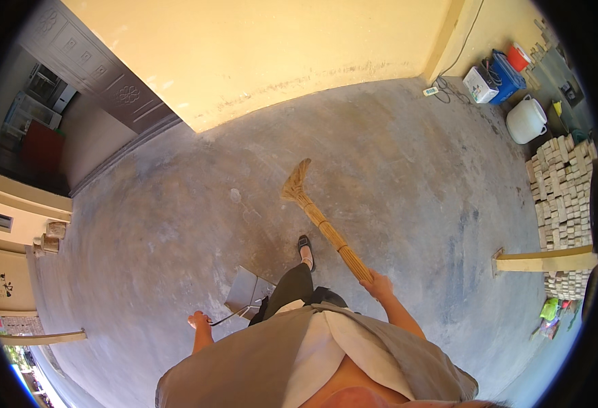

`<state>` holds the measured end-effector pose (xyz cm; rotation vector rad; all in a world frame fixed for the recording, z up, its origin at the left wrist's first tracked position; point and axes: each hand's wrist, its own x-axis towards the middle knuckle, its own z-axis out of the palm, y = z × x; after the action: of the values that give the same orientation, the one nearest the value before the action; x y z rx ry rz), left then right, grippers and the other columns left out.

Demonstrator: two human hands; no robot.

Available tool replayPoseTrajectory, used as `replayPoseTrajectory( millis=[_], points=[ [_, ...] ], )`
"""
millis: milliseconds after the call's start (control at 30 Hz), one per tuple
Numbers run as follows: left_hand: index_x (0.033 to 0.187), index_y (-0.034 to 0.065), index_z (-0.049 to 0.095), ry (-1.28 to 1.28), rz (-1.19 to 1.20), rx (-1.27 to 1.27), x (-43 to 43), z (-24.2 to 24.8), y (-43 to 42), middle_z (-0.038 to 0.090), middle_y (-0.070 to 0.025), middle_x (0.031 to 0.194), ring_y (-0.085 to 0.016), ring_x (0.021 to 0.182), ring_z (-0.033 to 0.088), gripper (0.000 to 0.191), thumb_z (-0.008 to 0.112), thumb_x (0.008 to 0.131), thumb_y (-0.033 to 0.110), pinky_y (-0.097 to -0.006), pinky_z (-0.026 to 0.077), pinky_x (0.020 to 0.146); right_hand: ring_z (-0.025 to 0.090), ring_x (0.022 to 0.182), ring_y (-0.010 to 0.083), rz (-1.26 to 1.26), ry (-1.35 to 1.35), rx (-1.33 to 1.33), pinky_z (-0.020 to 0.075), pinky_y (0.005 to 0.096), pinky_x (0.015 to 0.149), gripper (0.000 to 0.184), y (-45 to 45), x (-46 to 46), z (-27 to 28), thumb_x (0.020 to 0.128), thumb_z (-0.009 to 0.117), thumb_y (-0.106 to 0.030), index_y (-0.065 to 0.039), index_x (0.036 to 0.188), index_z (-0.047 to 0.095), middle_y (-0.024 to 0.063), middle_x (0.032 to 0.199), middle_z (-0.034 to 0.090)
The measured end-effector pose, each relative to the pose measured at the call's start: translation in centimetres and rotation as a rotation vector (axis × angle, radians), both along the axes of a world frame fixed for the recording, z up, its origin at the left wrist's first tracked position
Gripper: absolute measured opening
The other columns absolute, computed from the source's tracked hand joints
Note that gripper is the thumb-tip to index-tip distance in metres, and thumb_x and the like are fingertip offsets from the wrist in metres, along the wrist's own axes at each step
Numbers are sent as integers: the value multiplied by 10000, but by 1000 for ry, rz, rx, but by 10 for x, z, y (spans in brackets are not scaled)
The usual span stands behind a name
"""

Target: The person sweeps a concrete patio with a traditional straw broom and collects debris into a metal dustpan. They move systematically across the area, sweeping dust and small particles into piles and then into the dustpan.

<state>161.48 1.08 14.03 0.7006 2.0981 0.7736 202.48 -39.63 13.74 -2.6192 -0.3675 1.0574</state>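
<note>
My right hand (pixel 379 285) is closed around the handle end of a bound straw broom (pixel 332 234). The broom slants up and left, its flared, bent head (pixel 296 183) over the concrete floor ahead of my foot. Out to the left, my left hand (pixel 200 320) grips the dark handle of a metal dustpan (pixel 244 290), whose pan hangs or rests beside my left leg; whether it touches the floor I cannot tell. Part of the dustpan is hidden behind my clothing.
A yellow wall (pixel 299 56) bounds the floor ahead, with a doorway at upper left. Power strip (pixel 430 91), cable, white box (pixel 480 84), blue bin (pixel 506 76) and white plastic drum (pixel 526 120) stand upper right. Stacked blocks (pixel 564 194) and a post (pixel 544 260) are at right.
</note>
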Motion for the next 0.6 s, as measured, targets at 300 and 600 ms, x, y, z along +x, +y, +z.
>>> replayPoseTrajectory(
  millis=[300,600],
  points=[
    [922,10,335,-38,186,24,11,25,55,368,-92,523,-181,374,392,239,455,715,6,-321,328,296,597,825,332,484,-128,261,472,433,698,396,291,138,12,703,590,-376,-144,1023,574,131,873,633],
    [925,9,318,-5,314,96,19,-40,74,339,-80,456,-181,331,343,243,445,718,18,-327,292,286,626,775,277,680,-154,152,489,392,656,240,500,222,23,719,591,-286,-139,904,633,105,814,646]
  ],
)
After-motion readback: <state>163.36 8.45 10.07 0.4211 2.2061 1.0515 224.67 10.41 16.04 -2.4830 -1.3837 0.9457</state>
